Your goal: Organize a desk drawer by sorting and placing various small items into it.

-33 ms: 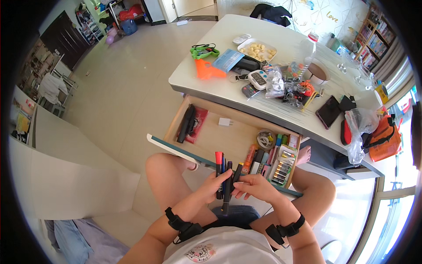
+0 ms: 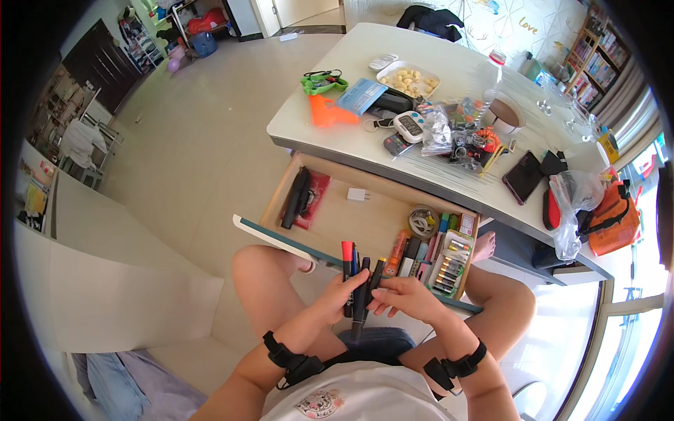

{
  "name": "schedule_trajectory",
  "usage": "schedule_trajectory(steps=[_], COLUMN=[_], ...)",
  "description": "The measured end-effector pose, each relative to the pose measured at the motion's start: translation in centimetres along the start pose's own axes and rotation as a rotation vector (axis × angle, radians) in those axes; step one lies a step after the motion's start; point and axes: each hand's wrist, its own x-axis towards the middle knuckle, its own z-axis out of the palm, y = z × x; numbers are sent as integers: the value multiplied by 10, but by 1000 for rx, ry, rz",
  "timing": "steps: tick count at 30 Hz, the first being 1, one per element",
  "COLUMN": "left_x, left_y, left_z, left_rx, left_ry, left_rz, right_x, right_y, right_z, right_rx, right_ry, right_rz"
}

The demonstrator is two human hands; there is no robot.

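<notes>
A red-capped marker [image 2: 347,254], its white print too small to read, a blue pen [image 2: 355,259] and a black marker [image 2: 359,300] sit bunched in the left hand [image 2: 337,298] at the near edge of the drawer [image 2: 281,237]; the right hand [image 2: 401,296] curls against a yellow-ended black marker [image 2: 377,272], its grip hard to tell. Inside the drawer, bare wood surrounds 1 white plug [image 2: 357,194], with a battery tray [image 2: 453,263] at the right edge. Gold script [image 2: 528,27] shows far beyond the drawer.

There is room in the middle of the drawer [image 2: 333,214], around a white plug [image 2: 357,194] — held markers [image 2: 360,298] get in the way in front, and pens [image 2: 408,258] and batteries [image 2: 453,265] crowd the right end
</notes>
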Motion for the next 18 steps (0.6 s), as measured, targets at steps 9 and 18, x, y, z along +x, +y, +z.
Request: schedule_trajectory(steps=[9, 18], left_x=[1, 7], left_y=[10, 27], left_z=[4, 21], left_rx=[-36, -101], left_ry=[-171, 83], left_rz=[45, 253], right_x=[-8, 3], right_y=[-9, 10], right_z=[-1, 0], right_rx=[56, 155], right_ry=[36, 298], right_rz=[-152, -372])
